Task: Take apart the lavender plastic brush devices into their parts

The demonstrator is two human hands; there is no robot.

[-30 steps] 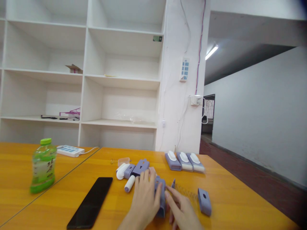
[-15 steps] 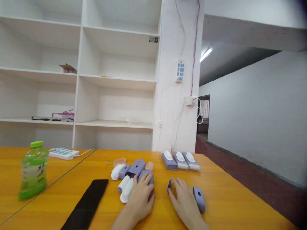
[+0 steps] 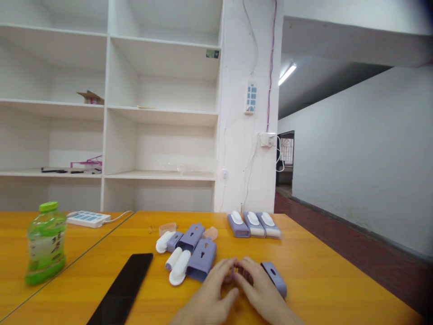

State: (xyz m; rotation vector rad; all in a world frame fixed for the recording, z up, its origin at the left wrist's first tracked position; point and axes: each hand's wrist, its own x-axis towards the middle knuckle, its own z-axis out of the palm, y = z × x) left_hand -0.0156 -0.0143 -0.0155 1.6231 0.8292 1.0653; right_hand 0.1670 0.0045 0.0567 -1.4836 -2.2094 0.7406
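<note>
My left hand (image 3: 213,293) and my right hand (image 3: 259,286) meet over the front of the table, fingertips together. Between them a thin sliver of a small purple plastic piece (image 3: 232,271) shows, gripped by my right fingers; my left fingertips close on it too. Most of the piece is hidden by the fingers. A purple housing (image 3: 274,280) with an oval hole lies just right of my right hand. Beyond my left hand lie purple sleeves (image 3: 203,258) with keyhole slots, a white ribbed oval part (image 3: 180,268) and a white roller (image 3: 173,258).
Three purple-and-white units (image 3: 253,225) stand in a row at the back right. A black slab (image 3: 122,286) lies to the left, a green bottle (image 3: 46,243) farther left. A white power strip (image 3: 88,219) and translucent pinkish pieces (image 3: 168,229) sit toward the back.
My left hand has left the purple sleeve and moved right to meet my right hand at the small purple piece. The sleeve it covered now shows. The view has shifted slightly.
</note>
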